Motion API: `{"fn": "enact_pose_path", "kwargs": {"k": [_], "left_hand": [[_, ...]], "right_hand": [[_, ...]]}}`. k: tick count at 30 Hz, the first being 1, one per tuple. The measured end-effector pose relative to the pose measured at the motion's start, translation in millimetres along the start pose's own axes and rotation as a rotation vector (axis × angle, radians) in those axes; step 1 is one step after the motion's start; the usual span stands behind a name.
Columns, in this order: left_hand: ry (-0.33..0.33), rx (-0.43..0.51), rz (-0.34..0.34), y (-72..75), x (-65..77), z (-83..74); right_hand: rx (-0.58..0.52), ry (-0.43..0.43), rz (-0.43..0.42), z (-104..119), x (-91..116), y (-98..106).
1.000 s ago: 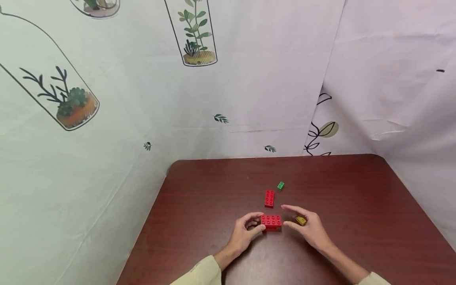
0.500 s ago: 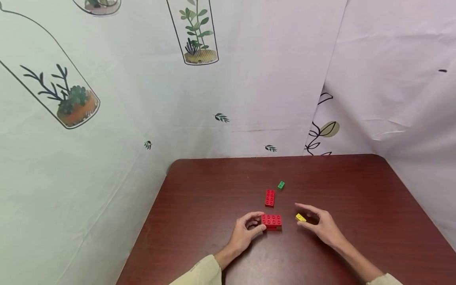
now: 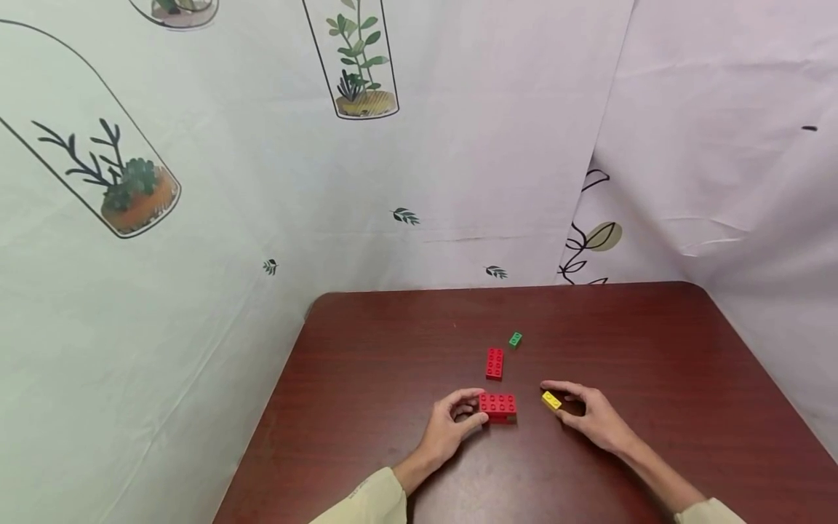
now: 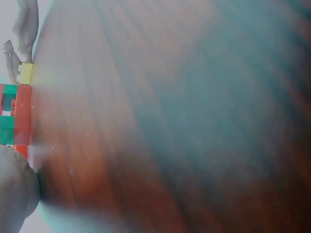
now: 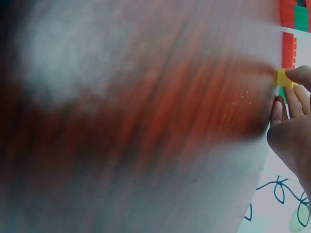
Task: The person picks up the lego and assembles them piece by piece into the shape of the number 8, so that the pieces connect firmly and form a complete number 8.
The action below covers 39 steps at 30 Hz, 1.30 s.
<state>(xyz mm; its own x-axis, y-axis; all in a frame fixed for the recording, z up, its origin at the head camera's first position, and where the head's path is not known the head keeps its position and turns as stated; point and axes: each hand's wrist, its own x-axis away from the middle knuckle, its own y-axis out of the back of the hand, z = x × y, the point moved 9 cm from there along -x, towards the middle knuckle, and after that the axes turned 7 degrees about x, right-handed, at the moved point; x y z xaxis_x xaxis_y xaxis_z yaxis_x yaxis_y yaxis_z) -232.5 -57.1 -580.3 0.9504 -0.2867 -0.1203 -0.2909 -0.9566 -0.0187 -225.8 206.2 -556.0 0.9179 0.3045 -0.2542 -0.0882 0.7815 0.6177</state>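
Note:
In the head view my left hand (image 3: 448, 429) grips the left end of a toy brick stack (image 3: 497, 407), with a thumb in front and fingers behind. Its top is a studded red brick; the left wrist view shows green bricks (image 4: 7, 129) between red layers, with a gap. To the right, my right hand (image 3: 597, 418) reaches around a small yellow brick (image 3: 551, 400) lying on the table. The thumb is at the brick's near edge and the index finger lies slightly beyond its far side. Whether the thumb presses the brick cannot be told exactly.
A separate red brick (image 3: 495, 364) lies just behind the stack, and a small green brick (image 3: 516, 340) farther back. All rest on a dark reddish-brown table (image 3: 366, 342). Pale printed cloth (image 3: 458, 167) hangs behind the table and along its sides.
My right hand has moved away from the stack's right end to the yellow brick, uncovering it from the hand's shadow. The left hand and the stack stay in place.

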Motion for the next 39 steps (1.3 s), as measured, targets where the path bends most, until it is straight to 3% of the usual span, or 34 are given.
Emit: {"fn": "enact_pose_path", "kwargs": {"k": [11,39], "left_hand": [[-0.023,-0.012,0.014,-0.2,-1.0,-1.6],[0.0,-0.002,0.009,-0.4,-1.1,0.9]], "right_hand": [[-0.011,-0.069,0.035,-10.3,-1.5,-1.8],[0.023,-0.081,-0.076,-9.2,0.1,-0.2]]}}
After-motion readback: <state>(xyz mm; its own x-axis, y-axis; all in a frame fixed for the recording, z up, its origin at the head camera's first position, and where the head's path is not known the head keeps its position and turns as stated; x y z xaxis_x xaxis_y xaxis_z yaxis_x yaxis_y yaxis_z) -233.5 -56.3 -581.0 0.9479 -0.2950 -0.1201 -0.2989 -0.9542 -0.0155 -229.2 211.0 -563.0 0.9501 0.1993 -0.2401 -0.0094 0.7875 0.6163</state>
